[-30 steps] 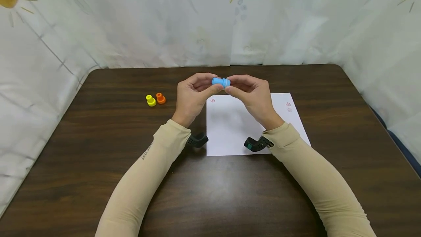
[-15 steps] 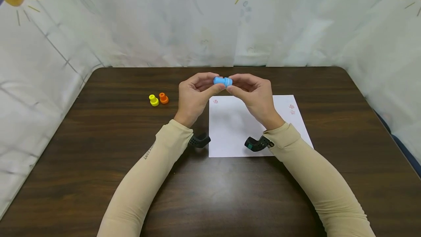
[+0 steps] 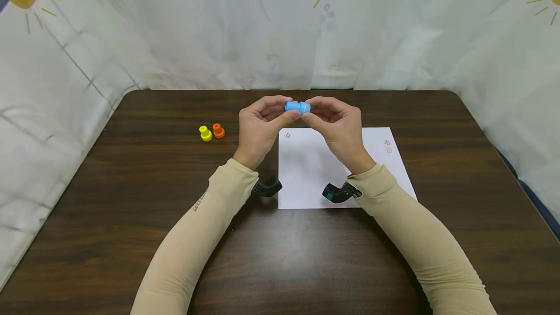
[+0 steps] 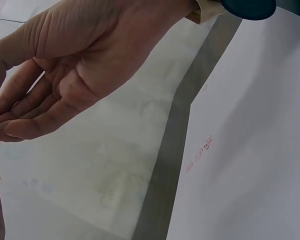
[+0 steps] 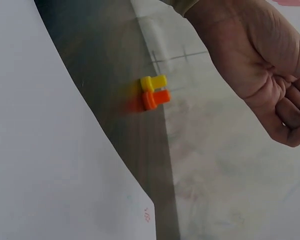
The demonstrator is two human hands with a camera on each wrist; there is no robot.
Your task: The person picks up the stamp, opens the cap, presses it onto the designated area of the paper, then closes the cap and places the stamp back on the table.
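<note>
Item 1: light-blue plastic cylinder w/ wider collar at one end and pale ring [image 3: 296,106]; held crosswise over far part of table, approx. above paper's far edge. Middle visible, ends partly covered by fingers; in L wrist view only a sliver at frame edge.

Item 2: L hand [image 3: 261,128], thumb and fingertips pinching item 1's narrower end.

Item 3: R hand [image 3: 336,128], thumb and fingertips pinching collar end; fingertips cut off in R wrist view.

Item 4: yellow stepped peg, wide base, narrow top [image 3: 205,133], upright, left of paper.

Item 5: orange stepped peg, same form [image 3: 218,131], upright, just beside item 4; contact can't be told.

Item 6: white rectangular paper sheet [image 3: 315,169], partly hidden under R hand and sleeve. Small red prints nr far corners, two at right [image 3: 387,143], one at left [image 3: 287,135]; too small to read.

Item 7: cream fabric sleeves, L [image 3: 175,256] and R [image 3: 424,237]. L sleeve lettering: approx. "Let's", rest lost round curve.

Item 8: black wrist devices, L [image 3: 268,188] and R [image 3: 339,193].

Item 9: dark-brown wood-grain table [image 3: 288,256], near edge out of frame.
</note>
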